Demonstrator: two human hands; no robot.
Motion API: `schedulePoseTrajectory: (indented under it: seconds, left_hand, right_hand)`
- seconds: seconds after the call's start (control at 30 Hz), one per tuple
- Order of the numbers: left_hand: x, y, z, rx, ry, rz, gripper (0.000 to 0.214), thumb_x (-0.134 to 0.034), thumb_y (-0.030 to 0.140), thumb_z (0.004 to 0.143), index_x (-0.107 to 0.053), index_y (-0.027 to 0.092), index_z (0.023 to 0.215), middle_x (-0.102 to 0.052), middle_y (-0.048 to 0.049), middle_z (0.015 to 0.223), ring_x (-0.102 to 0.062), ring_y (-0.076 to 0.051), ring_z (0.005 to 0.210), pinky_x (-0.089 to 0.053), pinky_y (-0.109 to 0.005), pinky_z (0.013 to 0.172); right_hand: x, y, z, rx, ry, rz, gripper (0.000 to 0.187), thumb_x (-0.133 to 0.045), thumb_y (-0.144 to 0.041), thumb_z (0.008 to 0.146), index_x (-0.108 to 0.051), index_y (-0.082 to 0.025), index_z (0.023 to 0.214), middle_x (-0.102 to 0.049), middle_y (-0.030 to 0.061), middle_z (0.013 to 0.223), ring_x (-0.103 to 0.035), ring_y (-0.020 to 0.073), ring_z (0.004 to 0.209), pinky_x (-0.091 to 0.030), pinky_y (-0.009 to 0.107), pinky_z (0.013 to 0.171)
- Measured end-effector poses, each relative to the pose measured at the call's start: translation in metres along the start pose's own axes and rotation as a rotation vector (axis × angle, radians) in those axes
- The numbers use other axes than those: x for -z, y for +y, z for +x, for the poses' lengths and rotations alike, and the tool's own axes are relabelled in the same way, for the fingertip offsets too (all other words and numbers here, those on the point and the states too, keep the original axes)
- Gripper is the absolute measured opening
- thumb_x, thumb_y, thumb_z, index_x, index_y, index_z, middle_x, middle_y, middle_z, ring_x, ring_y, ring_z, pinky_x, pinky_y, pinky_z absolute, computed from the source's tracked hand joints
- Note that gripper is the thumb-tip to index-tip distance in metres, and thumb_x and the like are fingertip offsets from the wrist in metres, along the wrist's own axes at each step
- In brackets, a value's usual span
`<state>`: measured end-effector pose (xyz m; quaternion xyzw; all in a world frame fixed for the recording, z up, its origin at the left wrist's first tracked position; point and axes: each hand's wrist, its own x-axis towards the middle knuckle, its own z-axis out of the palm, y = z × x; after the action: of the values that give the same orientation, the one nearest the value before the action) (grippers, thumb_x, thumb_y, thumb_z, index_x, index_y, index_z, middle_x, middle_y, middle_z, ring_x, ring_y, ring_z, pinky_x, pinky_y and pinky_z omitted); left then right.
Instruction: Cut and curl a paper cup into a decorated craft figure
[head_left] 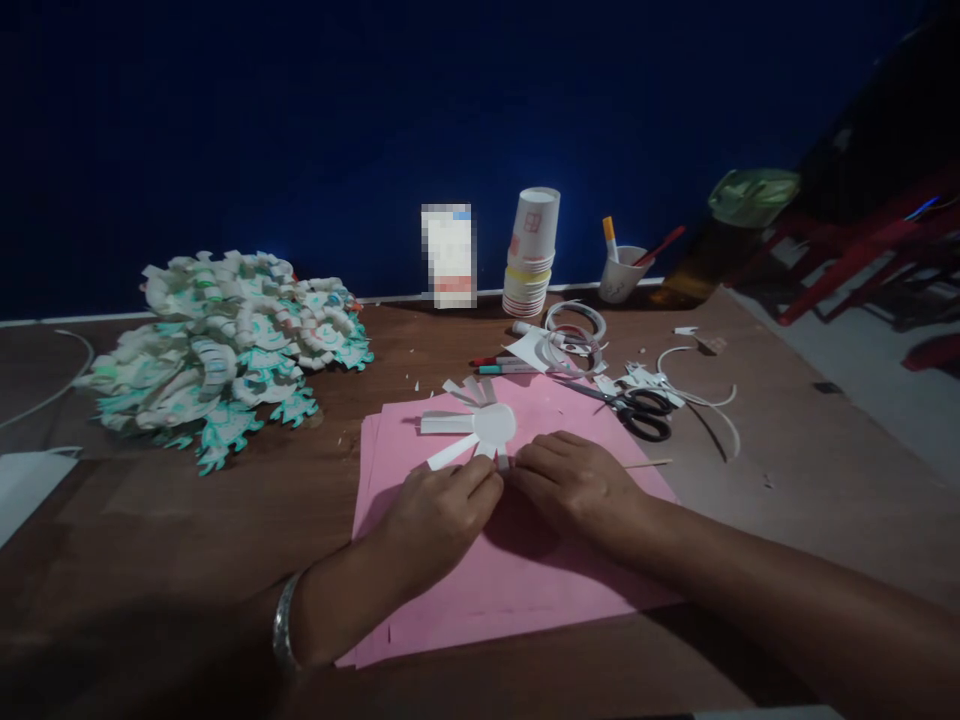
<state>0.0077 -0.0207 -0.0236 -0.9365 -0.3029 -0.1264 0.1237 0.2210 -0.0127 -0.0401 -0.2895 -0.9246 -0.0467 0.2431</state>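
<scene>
Pinching one strip of the white paper piece [495,425], the left hand [450,508] and the right hand [577,490] meet closely — the fingers of both are drawn narrow on it. This piece lies over the pink paper [480,590], near its far edge, with other strips spread outward. Scissors [646,412] lie at the far right corner of the pink paper. Near the far edge of the tabletop [150,570] stand stacked cups [532,250] and a small cup [621,276] — a heap of paper figures [247,350] lies toward the left.
</scene>
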Motion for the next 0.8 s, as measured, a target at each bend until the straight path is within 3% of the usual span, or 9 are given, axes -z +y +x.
schedulePoseTrajectory:
  seconds: [0.17, 0.3, 0.53, 0.8]
  left_hand:
    - [0.0002, -0.0008, -0.002, -0.003, 0.078, 0.047, 0.021, -0.044, 0.006, 0.094, -0.063, 0.015, 0.098, -0.063, -0.0018, 0.08, -0.055, -0.015, 0.057, -0.037, -0.028, 0.045]
    - [0.0, -0.0002, -0.0032, -0.048, 0.027, 0.062, 0.022, -0.045, 0.004, 0.091, -0.063, 0.016, 0.091, -0.063, -0.0021, 0.079, -0.056, -0.016, 0.056, -0.039, -0.029, 0.046]
    - [0.0025, 0.0, 0.0012, -0.007, -0.004, 0.018, 0.021, -0.044, 0.004, 0.092, -0.061, 0.016, 0.086, -0.057, -0.0013, 0.075, -0.052, -0.015, 0.055, -0.038, -0.027, 0.045]
    - [0.0018, -0.0007, -0.0036, -0.017, 0.064, 0.06, 0.021, -0.046, 0.006, 0.093, -0.063, 0.015, 0.099, -0.064, -0.0032, 0.085, -0.055, -0.014, 0.057, -0.042, -0.028, 0.048]
  right_hand:
    - [0.0057, -0.0023, 0.0051, -0.168, -0.065, 0.162, 0.008, -0.059, -0.009, 0.086, -0.063, -0.017, 0.088, -0.063, 0.0042, 0.081, -0.054, 0.0182, 0.072, -0.039, 0.031, 0.067]
    - [0.0091, -0.0042, 0.0065, -0.225, -0.107, 0.21, 0.023, -0.068, -0.014, 0.07, -0.063, -0.016, 0.092, -0.064, 0.0061, 0.086, -0.055, 0.0206, 0.075, -0.041, 0.033, 0.069]
    - [0.0016, 0.0013, 0.0009, -0.101, -0.037, 0.064, 0.012, -0.057, -0.007, 0.087, -0.061, -0.017, 0.083, -0.062, 0.0052, 0.078, -0.052, 0.0186, 0.07, -0.039, 0.032, 0.065]
    - [0.0076, -0.0017, 0.008, -0.162, -0.07, 0.153, 0.005, -0.065, -0.017, 0.078, -0.06, -0.018, 0.079, -0.062, 0.0048, 0.079, -0.051, 0.0177, 0.068, -0.037, 0.031, 0.064]
